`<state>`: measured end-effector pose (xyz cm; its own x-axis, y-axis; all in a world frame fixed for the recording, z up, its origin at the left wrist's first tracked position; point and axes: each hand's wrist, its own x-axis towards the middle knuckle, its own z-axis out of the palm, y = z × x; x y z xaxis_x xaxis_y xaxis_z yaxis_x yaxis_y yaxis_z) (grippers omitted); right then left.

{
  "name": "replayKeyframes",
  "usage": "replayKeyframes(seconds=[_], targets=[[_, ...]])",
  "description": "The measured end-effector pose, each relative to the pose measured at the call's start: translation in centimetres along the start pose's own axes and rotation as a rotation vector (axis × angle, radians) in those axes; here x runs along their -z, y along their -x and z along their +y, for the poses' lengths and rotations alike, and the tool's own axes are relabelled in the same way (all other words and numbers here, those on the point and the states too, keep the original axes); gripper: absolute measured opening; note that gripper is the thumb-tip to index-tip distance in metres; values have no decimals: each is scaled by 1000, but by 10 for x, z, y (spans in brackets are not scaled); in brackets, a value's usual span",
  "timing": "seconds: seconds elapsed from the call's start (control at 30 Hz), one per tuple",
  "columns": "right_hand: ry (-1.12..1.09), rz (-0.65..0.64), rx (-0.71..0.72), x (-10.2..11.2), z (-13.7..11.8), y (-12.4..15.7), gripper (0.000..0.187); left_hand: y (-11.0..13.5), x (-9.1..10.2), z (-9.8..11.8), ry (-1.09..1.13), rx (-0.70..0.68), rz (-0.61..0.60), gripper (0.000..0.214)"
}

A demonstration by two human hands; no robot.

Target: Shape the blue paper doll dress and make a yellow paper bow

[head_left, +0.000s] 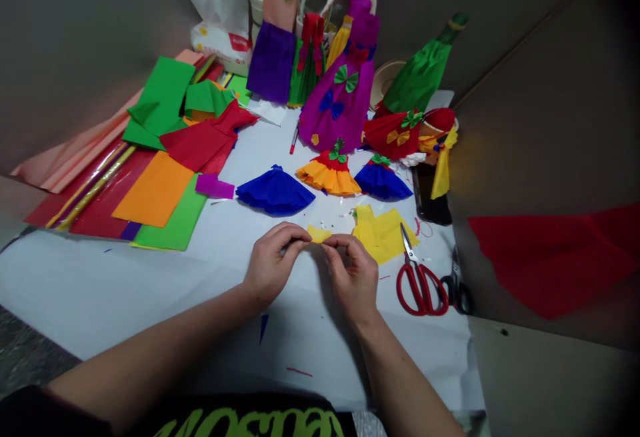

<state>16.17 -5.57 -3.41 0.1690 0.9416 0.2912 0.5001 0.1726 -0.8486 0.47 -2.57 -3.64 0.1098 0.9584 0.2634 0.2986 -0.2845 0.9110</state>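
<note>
left hand and right hand each pinch one end of a yellow paper scrap over the white surface. the scrap sits between them, equally near both, with its long axis running left to right. red scissors lie just right of the right hand.

This looks like a hobby craft corner in a home, set up on a table covered with white paper and pushed against plain grey walls. Loose sheets of coloured crepe paper lie spread out, with red scissors and paper scraps nearby. Finished handmade pieces stand at the back: small paper skirts, a doll in a purple paper gown, and a bottle wrapped in green paper.
</note>
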Motion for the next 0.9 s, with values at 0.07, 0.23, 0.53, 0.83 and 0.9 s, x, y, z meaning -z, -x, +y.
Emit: replayKeyframes(seconds=[0.07,0.23,0.53,0.83,0.9], targets=[[1,-2,-3,0,0,0,7,0,0,0,7,-2,-3,11],[-14,-1,-2,0,1,0,6,0,0,2,14,17,-4,10],[-78,-10,-69,-1,3,1,4,1,-2,0,55,129,-13,6],[-204,14,-172,-1,3,1,5,3,-3,-3,175,176,-6,2],[-228,20,-183,-1,3,1,5,2,-3,-2,196,187,-3,2]])
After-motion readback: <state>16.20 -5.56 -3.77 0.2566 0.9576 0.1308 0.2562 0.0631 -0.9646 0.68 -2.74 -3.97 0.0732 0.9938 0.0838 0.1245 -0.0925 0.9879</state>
